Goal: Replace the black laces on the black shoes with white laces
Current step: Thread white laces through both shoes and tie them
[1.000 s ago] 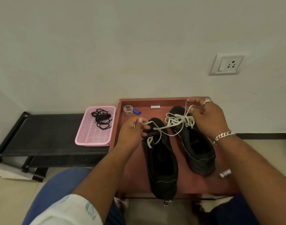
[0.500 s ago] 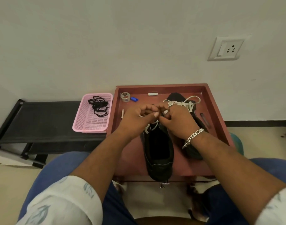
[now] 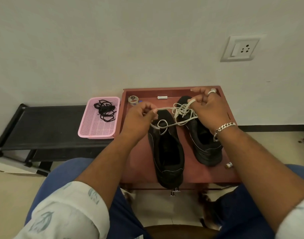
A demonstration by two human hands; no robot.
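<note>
Two black shoes stand side by side on a red-brown tray table (image 3: pixel 140 163). The left shoe (image 3: pixel 166 152) has no lace in its eyelets. The right shoe (image 3: pixel 204 145) carries a white lace (image 3: pixel 180 111) threaded near its toe. My left hand (image 3: pixel 139 121) pinches one stretch of the white lace above the left shoe's toe. My right hand (image 3: pixel 208 107) pinches the lace above the right shoe's toe. A loose loop of the lace (image 3: pixel 162 124) lies across the left shoe. The black laces (image 3: pixel 105 110) lie bundled in a pink basket (image 3: pixel 96 130).
The pink basket sits on a black bench (image 3: pixel 49 126) left of the tray. A tape roll (image 3: pixel 133 100) and a small white piece (image 3: pixel 162 97) lie at the tray's far edge. A small capped object (image 3: pixel 229 165) lies at its right. A wall socket (image 3: pixel 241 49) is above.
My hands, close together over the left shoe half a second ago, have drawn apart, stretching the white lace between them. The right hand has moved back over the right shoe's toe.
</note>
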